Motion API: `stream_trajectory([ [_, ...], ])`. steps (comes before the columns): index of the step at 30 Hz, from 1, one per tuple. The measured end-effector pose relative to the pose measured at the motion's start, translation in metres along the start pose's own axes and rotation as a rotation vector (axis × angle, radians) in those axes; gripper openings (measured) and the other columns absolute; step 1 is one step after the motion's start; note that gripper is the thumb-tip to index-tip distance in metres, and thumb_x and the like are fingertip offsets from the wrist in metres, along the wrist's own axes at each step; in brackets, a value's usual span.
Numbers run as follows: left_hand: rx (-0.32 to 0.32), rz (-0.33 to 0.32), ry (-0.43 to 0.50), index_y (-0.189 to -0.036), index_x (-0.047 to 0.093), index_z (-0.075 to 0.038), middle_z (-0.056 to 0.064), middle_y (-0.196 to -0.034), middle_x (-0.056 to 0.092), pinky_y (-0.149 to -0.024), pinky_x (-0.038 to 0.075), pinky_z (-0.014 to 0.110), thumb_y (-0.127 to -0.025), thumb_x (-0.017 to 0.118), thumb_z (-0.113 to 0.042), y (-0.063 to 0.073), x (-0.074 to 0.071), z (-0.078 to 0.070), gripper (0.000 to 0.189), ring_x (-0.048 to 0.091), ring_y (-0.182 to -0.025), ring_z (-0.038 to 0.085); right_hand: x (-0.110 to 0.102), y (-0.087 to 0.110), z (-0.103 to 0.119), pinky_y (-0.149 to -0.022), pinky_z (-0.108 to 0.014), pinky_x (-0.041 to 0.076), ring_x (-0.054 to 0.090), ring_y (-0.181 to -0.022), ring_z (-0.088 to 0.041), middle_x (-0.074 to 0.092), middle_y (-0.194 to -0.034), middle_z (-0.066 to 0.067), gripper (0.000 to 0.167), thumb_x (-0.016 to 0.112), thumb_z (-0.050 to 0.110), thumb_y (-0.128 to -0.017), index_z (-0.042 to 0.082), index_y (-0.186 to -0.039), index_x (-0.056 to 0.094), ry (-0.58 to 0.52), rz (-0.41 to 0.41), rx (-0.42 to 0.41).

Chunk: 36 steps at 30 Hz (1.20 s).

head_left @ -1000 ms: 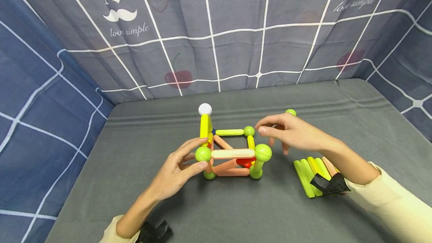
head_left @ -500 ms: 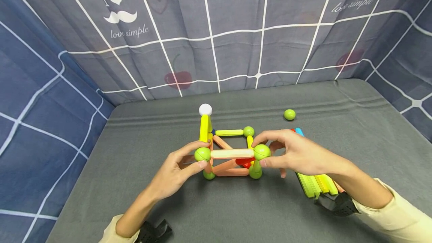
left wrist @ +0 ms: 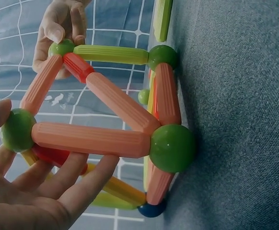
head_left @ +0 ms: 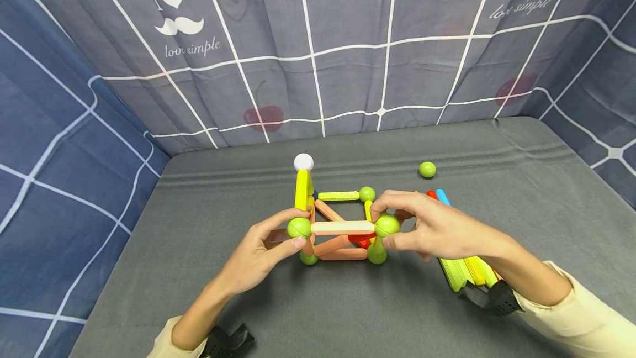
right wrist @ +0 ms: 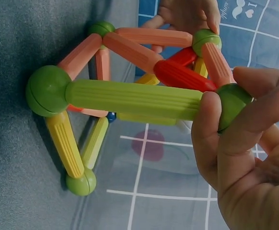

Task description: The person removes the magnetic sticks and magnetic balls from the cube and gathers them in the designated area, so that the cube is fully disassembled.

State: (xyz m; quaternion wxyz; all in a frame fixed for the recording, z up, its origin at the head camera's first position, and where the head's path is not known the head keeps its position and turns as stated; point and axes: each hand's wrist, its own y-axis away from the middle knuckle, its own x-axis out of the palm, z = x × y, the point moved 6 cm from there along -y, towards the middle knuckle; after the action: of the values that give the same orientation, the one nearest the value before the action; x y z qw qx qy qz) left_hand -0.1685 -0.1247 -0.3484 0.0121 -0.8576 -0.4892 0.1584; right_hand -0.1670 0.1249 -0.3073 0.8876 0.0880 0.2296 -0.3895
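Observation:
A frame of ribbed building rods and balls stands on the grey cloth. Along its upper near edge runs a pale orange rod (head_left: 343, 228) between two green balls. My left hand (head_left: 263, 253) pinches the left upper green ball (head_left: 300, 228) between thumb and fingers. With thumb and index finger, my right hand (head_left: 432, 225) pinches the right upper green ball (head_left: 387, 225). Below that ball a lime green rod (right wrist: 134, 99) drops to a lower green ball (right wrist: 47, 91). A red and orange diagonal (left wrist: 122, 103) crosses the near face. At the back left, yellow rods rise to a white ball (head_left: 303, 162).
A loose green ball (head_left: 427, 169) lies at the back right. Partly behind my right forearm, several loose rods (head_left: 454, 274) in lime, yellow, orange, red and blue lie side by side. A checked curtain (head_left: 348, 43) hangs behind the grey surface (head_left: 223, 181).
My right hand has come in from the right and a little nearer, and now pinches the right upper ball. My left hand keeps its hold on the left one.

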Motion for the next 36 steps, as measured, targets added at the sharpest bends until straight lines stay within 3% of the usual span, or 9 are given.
stream_trajectory([
  [12, 0.018, 0.008, 0.044, -0.133, 0.057, -0.010, 0.011, -0.113, 0.065, -0.086, 0.056, 0.036, -0.096, 0.063, -0.004, 0.001, -0.002, 0.001, 0.037, 0.067, -0.095, 0.038, 0.000, -0.003, -0.002, -0.039, -0.038, 0.052, 0.049, -0.040, -0.021, 0.057, -0.105, -0.009, 0.020, 0.065, 0.005, -0.094, 0.019, -0.109, 0.063, -0.044, 0.073, -0.001],
  [17, 0.017, 0.006, 0.044, -0.133, 0.056, -0.007, 0.012, -0.113, 0.065, -0.084, 0.056, 0.035, -0.096, 0.063, -0.004, 0.001, -0.003, 0.001, 0.038, 0.067, -0.094, 0.038, -0.001, -0.004, -0.005, -0.042, -0.036, 0.052, 0.054, -0.047, -0.018, 0.061, -0.087, -0.011, 0.016, 0.062, 0.008, -0.097, 0.016, -0.112, 0.061, -0.075, 0.085, -0.007],
  [21, 0.010, 0.001, 0.039, -0.133, 0.057, -0.008, 0.012, -0.114, 0.064, -0.084, 0.056, 0.035, -0.095, 0.064, -0.004, 0.001, -0.003, 0.001, 0.038, 0.067, -0.094, 0.037, -0.002, -0.005, -0.004, -0.045, -0.037, 0.054, 0.060, -0.058, -0.021, 0.062, -0.084, -0.012, 0.016, 0.060, 0.006, -0.098, 0.013, -0.112, 0.061, -0.101, 0.088, -0.024],
  [27, 0.015, 0.003, 0.038, -0.133, 0.057, -0.009, 0.012, -0.115, 0.063, -0.084, 0.056, 0.036, -0.095, 0.064, -0.003, 0.001, -0.002, 0.001, 0.039, 0.067, -0.094, 0.038, -0.009, -0.002, -0.004, -0.048, -0.037, 0.054, 0.057, -0.046, -0.026, 0.063, -0.087, -0.016, 0.017, 0.060, 0.004, -0.096, 0.007, -0.113, 0.061, -0.115, 0.031, -0.014],
  [31, 0.010, -0.006, 0.030, -0.133, 0.058, -0.011, 0.012, -0.124, 0.061, -0.084, 0.056, 0.036, -0.095, 0.065, -0.004, 0.001, -0.002, 0.001, 0.039, 0.067, -0.095, 0.037, -0.015, 0.002, -0.006, -0.052, -0.037, 0.055, 0.058, -0.049, -0.031, 0.063, -0.096, -0.016, 0.019, 0.064, 0.006, -0.095, 0.008, -0.113, 0.062, -0.119, -0.024, 0.018],
  [36, -0.003, -0.015, 0.019, -0.134, 0.058, -0.010, 0.018, -0.130, 0.058, -0.084, 0.057, 0.036, -0.094, 0.066, -0.004, 0.001, -0.001, 0.001, 0.041, 0.067, -0.096, 0.034, -0.024, 0.012, -0.014, -0.057, -0.036, 0.054, 0.059, -0.051, -0.031, 0.065, -0.088, -0.013, 0.024, 0.068, 0.008, -0.093, 0.011, -0.116, 0.062, -0.110, -0.086, 0.038],
])
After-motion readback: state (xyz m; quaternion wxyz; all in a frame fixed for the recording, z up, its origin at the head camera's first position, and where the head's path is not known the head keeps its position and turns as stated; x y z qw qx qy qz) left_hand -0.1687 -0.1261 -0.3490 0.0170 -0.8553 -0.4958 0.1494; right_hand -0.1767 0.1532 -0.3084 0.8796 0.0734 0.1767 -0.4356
